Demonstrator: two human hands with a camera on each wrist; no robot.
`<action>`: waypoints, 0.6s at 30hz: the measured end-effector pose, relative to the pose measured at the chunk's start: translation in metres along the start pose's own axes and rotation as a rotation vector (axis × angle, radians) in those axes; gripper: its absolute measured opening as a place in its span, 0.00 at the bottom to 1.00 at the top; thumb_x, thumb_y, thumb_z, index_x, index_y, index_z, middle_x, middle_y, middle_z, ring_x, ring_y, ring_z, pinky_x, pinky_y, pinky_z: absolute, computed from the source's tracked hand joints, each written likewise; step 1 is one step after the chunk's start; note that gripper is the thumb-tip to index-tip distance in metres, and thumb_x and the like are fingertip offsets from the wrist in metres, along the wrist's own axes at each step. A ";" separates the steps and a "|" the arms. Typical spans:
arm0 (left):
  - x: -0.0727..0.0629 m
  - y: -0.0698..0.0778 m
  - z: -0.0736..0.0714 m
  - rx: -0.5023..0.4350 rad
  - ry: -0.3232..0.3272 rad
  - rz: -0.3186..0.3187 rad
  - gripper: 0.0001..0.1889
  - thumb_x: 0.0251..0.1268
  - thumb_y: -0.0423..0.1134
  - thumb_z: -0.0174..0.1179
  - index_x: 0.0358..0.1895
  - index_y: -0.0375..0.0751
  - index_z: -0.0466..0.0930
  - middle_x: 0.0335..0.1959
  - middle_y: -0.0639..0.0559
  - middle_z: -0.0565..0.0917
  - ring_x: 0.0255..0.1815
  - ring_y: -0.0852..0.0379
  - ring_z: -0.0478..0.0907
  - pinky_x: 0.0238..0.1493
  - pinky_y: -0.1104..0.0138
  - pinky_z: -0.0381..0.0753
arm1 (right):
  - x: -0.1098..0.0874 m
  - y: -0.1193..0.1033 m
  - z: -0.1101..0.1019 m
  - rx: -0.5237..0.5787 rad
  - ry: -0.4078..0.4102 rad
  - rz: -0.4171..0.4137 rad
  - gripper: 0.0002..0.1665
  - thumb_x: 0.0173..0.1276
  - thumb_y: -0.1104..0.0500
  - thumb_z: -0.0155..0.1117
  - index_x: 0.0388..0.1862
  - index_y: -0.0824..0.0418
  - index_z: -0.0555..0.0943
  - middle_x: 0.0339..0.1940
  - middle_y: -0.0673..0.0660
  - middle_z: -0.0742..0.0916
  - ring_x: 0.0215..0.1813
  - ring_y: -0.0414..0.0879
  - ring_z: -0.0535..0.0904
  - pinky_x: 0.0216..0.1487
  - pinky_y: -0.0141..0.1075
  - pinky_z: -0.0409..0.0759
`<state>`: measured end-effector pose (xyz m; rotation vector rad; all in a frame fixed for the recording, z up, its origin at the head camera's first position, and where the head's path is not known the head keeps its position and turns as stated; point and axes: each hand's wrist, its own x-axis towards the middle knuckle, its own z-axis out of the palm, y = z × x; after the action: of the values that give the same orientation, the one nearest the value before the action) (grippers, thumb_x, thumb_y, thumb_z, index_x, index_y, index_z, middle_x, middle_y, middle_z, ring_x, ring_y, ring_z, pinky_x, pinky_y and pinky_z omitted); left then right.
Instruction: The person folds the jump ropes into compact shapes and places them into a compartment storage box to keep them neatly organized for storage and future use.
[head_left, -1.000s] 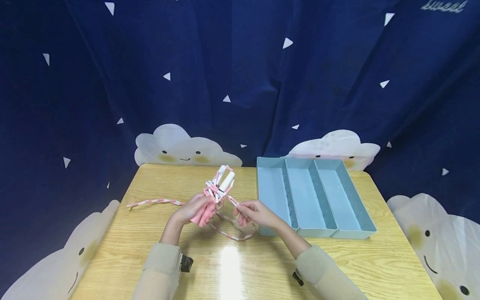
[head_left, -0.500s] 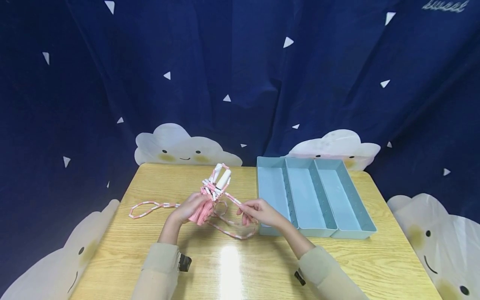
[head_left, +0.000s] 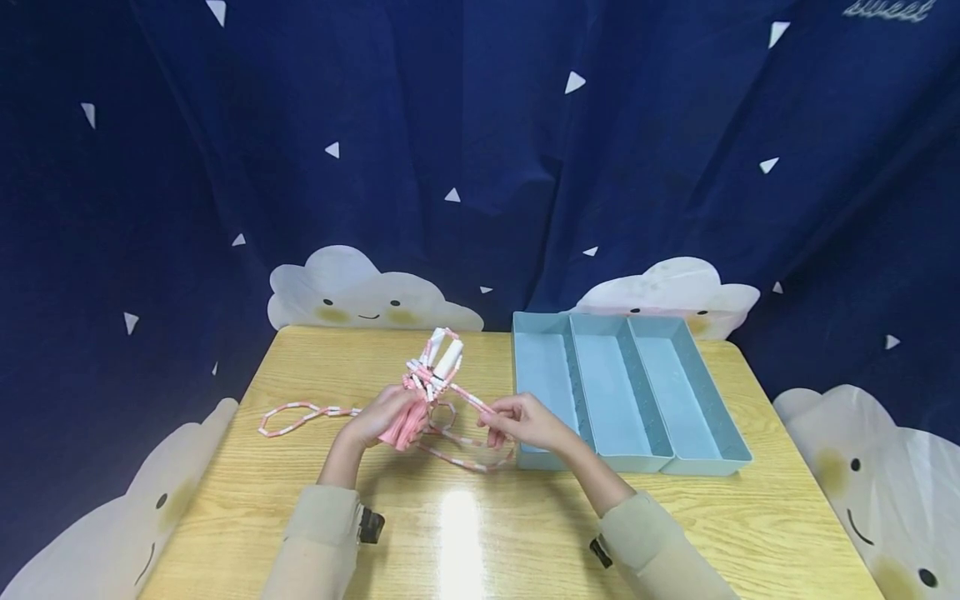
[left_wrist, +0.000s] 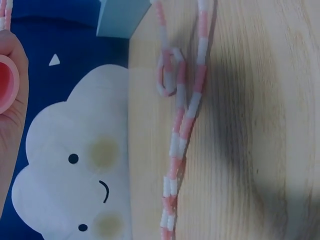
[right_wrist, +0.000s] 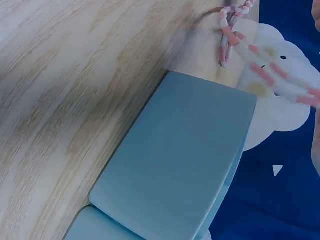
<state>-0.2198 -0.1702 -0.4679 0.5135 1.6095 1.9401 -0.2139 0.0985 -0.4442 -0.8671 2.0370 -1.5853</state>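
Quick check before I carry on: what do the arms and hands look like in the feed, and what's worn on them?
The left sleeve and right sleeve are plain pale beige, with a slightly greyer cuff band at the end. A small black piece shows at the left cuff, another at the right. No gloves show on the left hand or right hand.

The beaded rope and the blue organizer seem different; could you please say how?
The beaded rope is banded pink and white; the blue organizer is plain pale blue. The rope is slender and looped, the organizer boxy with three sections. The right hand pinches the rope, not the organizer. Both rest at least partly on the table.
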 end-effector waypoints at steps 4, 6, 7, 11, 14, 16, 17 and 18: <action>-0.001 0.000 0.000 -0.008 0.007 -0.018 0.19 0.71 0.36 0.30 0.27 0.36 0.69 0.15 0.51 0.72 0.13 0.61 0.70 0.13 0.72 0.73 | -0.002 -0.004 -0.002 -0.035 0.010 -0.020 0.11 0.68 0.67 0.50 0.35 0.73 0.79 0.21 0.69 0.82 0.25 0.65 0.77 0.19 0.27 0.73; -0.002 0.002 0.001 -0.002 0.009 -0.028 0.19 0.71 0.35 0.30 0.26 0.36 0.69 0.15 0.51 0.72 0.13 0.61 0.70 0.13 0.72 0.74 | -0.003 -0.005 -0.003 -0.042 0.009 -0.036 0.11 0.68 0.68 0.49 0.35 0.73 0.79 0.20 0.70 0.81 0.24 0.65 0.76 0.19 0.26 0.73; -0.003 0.004 0.002 -0.001 0.008 -0.032 0.19 0.71 0.35 0.30 0.26 0.36 0.69 0.15 0.51 0.73 0.13 0.61 0.70 0.13 0.72 0.74 | -0.003 -0.005 -0.003 -0.045 0.007 -0.049 0.11 0.68 0.68 0.49 0.35 0.73 0.79 0.20 0.70 0.80 0.23 0.64 0.75 0.18 0.27 0.73; -0.005 0.010 0.007 -0.009 0.003 -0.048 0.17 0.70 0.35 0.32 0.28 0.37 0.70 0.16 0.51 0.73 0.13 0.62 0.70 0.14 0.72 0.74 | 0.000 0.003 -0.005 -0.068 0.010 -0.080 0.12 0.69 0.69 0.47 0.35 0.71 0.79 0.17 0.70 0.78 0.19 0.62 0.72 0.15 0.30 0.73; -0.005 0.011 0.008 -0.026 -0.016 -0.058 0.16 0.70 0.35 0.32 0.30 0.39 0.71 0.16 0.51 0.72 0.13 0.62 0.70 0.14 0.72 0.74 | 0.002 0.012 -0.007 -0.093 0.018 -0.086 0.12 0.69 0.68 0.47 0.35 0.69 0.79 0.16 0.69 0.76 0.16 0.57 0.69 0.14 0.31 0.73; -0.004 0.007 0.005 -0.029 -0.033 -0.065 0.16 0.71 0.35 0.31 0.30 0.39 0.70 0.16 0.51 0.72 0.13 0.62 0.69 0.14 0.72 0.73 | 0.004 0.015 -0.008 -0.119 0.021 -0.089 0.12 0.69 0.66 0.48 0.35 0.67 0.80 0.15 0.67 0.75 0.15 0.50 0.68 0.13 0.30 0.71; -0.003 0.004 0.003 -0.024 -0.040 -0.068 0.17 0.71 0.35 0.31 0.29 0.38 0.70 0.15 0.51 0.72 0.12 0.62 0.69 0.13 0.72 0.73 | 0.004 0.014 -0.009 -0.133 0.021 -0.093 0.12 0.70 0.65 0.49 0.35 0.66 0.80 0.15 0.66 0.75 0.15 0.47 0.67 0.13 0.29 0.70; -0.002 0.002 0.002 -0.017 -0.047 -0.069 0.17 0.71 0.35 0.31 0.28 0.38 0.69 0.15 0.51 0.72 0.12 0.62 0.69 0.12 0.72 0.73 | 0.005 0.014 -0.010 -0.149 0.020 -0.096 0.12 0.70 0.64 0.49 0.35 0.65 0.80 0.15 0.65 0.75 0.15 0.43 0.67 0.13 0.28 0.69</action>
<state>-0.2174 -0.1706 -0.4656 0.4863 1.5600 1.8761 -0.2268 0.1045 -0.4545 -1.0204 2.1797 -1.5120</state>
